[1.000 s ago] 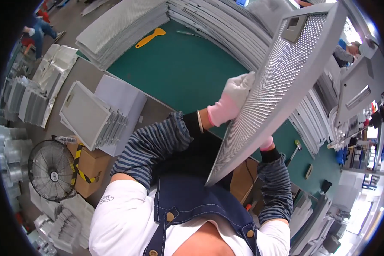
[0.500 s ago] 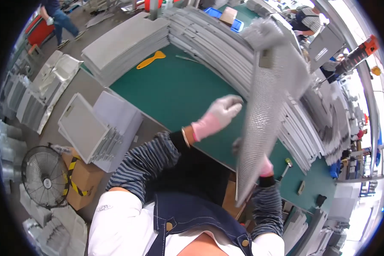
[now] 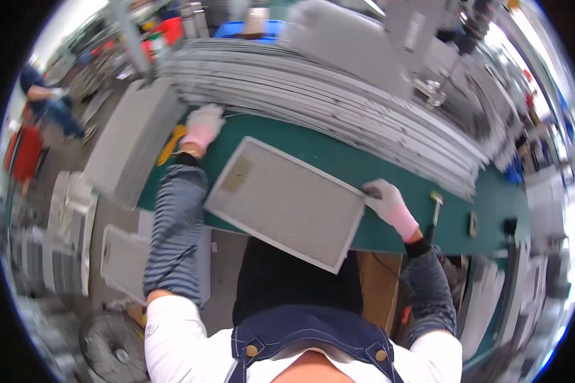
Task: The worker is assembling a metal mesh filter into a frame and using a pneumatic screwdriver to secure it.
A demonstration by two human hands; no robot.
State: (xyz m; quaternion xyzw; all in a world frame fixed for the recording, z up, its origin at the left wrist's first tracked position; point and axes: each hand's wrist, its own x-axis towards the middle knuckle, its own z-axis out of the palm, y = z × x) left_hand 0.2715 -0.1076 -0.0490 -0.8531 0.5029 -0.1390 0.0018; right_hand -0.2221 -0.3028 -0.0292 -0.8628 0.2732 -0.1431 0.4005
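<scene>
Left hand, white glove with pink cuff, stretched forward, fingers spread flat on the near edge of the long stack of grey metal mesh panels; holding nothing. Yellow scraper just left of that wrist on the green bench mat. Flat rectangular grey mesh filter panel between both hands, overhanging the bench's near edge. Right hand, same glove, pinching the panel's right corner. Small hammer just right of that hand.

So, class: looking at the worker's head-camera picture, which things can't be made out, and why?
- Left hand, head view: what the fingers touch is lost in blur at the stacked panels.
- Right hand: its grip on the mesh filter panel is unclear; the glove hides the corner.
- Filter's near corner overhangs the green table; its underside is unseen.
</scene>
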